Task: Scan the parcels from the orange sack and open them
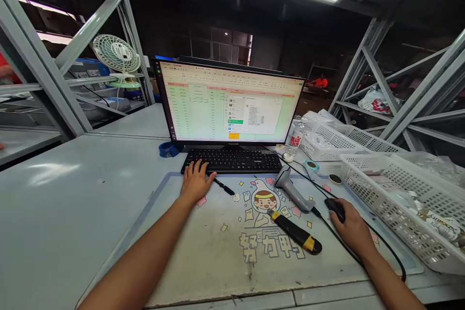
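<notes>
My left hand (pixel 196 181) lies with fingers spread on the left end of a black keyboard (pixel 236 159). A black pen (pixel 224 186) rests just right of its thumb. Over on the right, my right hand (pixel 350 225) is wrapped round a black computer mouse (pixel 334 209) on the printed desk mat (pixel 203 256). Between the hands lie a grey barcode scanner (pixel 293 189) with its cable and a black and yellow utility knife (pixel 296 232). Behind the keyboard stands a monitor (pixel 203 116) showing a spreadsheet and a chat window.
White perforated baskets (pixel 385 174) holding bagged items line the right side. A blue tape roll (pixel 169 149) sits left of the keyboard, and a teal roll (pixel 312 166) right of it. A small fan (pixel 116 53) is fixed by the left metal frame (pixel 90 24).
</notes>
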A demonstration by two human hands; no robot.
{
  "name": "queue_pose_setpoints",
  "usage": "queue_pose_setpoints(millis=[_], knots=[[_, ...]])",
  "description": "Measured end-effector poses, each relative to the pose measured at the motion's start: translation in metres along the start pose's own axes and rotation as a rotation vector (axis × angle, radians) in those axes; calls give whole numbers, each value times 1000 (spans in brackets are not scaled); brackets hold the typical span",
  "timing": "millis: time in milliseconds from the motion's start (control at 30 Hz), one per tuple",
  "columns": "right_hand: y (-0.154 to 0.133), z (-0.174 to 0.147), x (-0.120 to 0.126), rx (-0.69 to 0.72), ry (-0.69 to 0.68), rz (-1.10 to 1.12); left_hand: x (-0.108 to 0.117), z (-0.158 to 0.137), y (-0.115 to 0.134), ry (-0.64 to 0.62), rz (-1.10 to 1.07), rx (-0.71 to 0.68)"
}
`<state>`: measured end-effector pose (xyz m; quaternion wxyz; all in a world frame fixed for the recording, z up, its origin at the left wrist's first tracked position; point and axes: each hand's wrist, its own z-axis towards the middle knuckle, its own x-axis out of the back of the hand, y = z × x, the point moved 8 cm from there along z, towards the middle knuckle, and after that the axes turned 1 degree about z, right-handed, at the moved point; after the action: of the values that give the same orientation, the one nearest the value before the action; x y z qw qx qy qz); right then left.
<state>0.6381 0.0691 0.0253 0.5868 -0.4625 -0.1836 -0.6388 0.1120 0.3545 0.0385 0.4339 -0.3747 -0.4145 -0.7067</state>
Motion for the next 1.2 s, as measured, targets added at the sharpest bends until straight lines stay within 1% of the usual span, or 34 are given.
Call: queue_pose_setpoints(millis=[100, 633, 800, 900, 967, 1033, 1100, 1133, 1167, 1200], knots=[[0, 0, 0, -14, -13, -2, -2, 1, -1, 5, -3, 0], [1, -1, -3, 37, -4, 15, -1, 2, 0, 10, 5, -7], [3, 0, -4, 46, -1, 21, 2, 0, -1, 11, -80, -1], [2, 2, -3, 72, 20, 38, 12, 1, 3, 28, -127, 15], [3, 3, -4, 75, 28, 31, 29, 3, 11, 51, -148, 28], [4, 3, -5, 79, 33, 18, 59, 3, 23, 82, -176, 15], [3, 4, -7, 101, 30, 21, 102, -7, 37, 101, -209, -52], [3, 4, -7, 112, 27, 25, 129, -19, 41, 114, -232, -107], [2, 5, -8, 118, 23, 26, 159, -35, 42, 127, -253, -165], [1, 5, -8, 119, 20, 24, 193, -58, 40, 172, -306, -263]])
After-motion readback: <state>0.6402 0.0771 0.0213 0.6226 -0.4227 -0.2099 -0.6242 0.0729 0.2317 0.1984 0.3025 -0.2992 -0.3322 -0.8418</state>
